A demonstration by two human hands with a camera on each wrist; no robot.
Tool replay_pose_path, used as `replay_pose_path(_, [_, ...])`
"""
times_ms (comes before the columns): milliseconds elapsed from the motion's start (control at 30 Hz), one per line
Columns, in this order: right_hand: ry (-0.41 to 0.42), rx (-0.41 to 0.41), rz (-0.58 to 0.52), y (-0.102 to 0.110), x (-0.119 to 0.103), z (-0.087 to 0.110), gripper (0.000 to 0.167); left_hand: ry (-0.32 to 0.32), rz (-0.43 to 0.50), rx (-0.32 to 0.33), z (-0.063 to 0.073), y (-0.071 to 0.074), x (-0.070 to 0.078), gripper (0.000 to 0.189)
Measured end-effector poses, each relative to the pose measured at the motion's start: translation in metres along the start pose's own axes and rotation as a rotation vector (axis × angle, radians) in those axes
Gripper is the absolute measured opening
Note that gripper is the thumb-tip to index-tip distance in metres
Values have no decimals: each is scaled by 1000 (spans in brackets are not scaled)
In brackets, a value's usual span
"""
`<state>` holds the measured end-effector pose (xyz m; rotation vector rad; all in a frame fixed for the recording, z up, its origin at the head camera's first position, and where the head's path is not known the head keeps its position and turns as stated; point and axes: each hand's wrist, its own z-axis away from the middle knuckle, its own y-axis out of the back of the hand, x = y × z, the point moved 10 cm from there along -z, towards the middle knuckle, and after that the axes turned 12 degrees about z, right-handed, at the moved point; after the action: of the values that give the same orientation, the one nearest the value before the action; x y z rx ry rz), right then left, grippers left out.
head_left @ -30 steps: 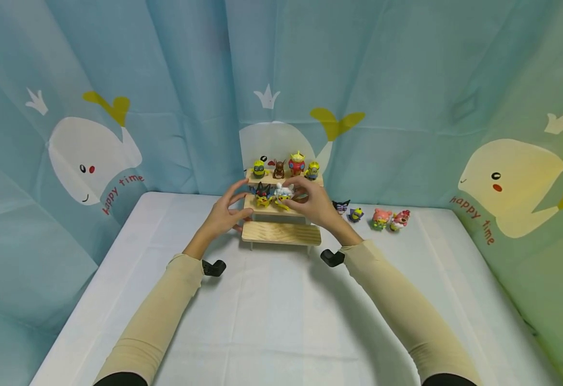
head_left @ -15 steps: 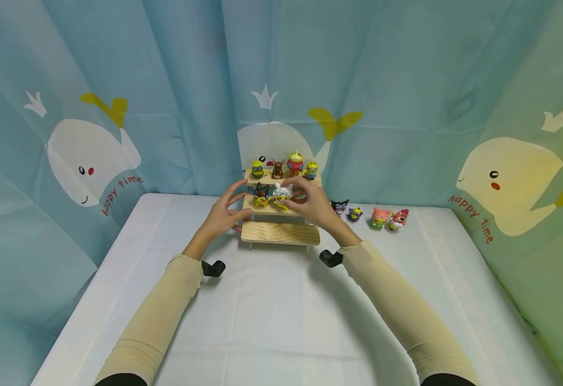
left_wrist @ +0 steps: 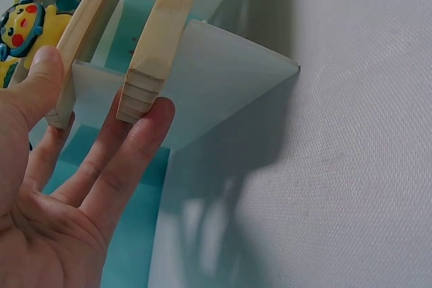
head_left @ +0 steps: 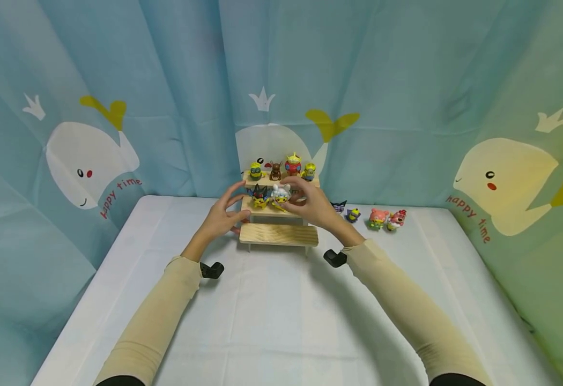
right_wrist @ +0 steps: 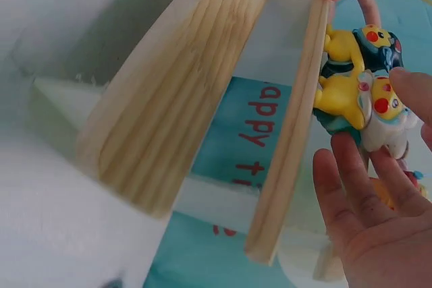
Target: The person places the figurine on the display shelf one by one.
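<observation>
A three-step wooden display stand (head_left: 279,234) is near the back of the table. My left hand (head_left: 221,217) grips its left end; in the left wrist view the thumb (left_wrist: 46,75) lies on the middle board while fingers touch the board ends. On that middle step, a yellow Pikachu figurine in a white hood (head_left: 280,194) is pinched between thumb and fingers of my right hand (head_left: 314,205). Close on its left stands another Pikachu figurine with a dark hood (head_left: 259,197). The right wrist view shows both yellow figurines side by side, the white hood (right_wrist: 383,129) between my fingers.
Several figurines line the top step, including a brown one (head_left: 275,171) and a red-suited one (head_left: 293,165). On the table right of the stand are a purple-black figurine (head_left: 339,207), a small purple one (head_left: 353,215), and two pink-red ones (head_left: 379,219). A curtain (head_left: 397,107) hangs behind.
Very little differs: the head view has shifted slightly. Both hands keep their places at the stand, and the white-hooded figurine stays on the middle step in my right fingers.
</observation>
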<state>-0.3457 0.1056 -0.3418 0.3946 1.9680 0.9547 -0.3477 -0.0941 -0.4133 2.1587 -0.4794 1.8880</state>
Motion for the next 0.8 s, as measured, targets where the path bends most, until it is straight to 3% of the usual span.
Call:
replay_pose_path(233, [16,-30,32,15,-3,11,61,-9,5,4,0,1,0,78])
replay_pose_path(567, [58,-28,74,38,-3,35,62,-1,5,11,1,1,-2,79])
replay_pose_path(800, [59,1,106,57,3,55,61,-31,-26,20,-8,10,-21,78])
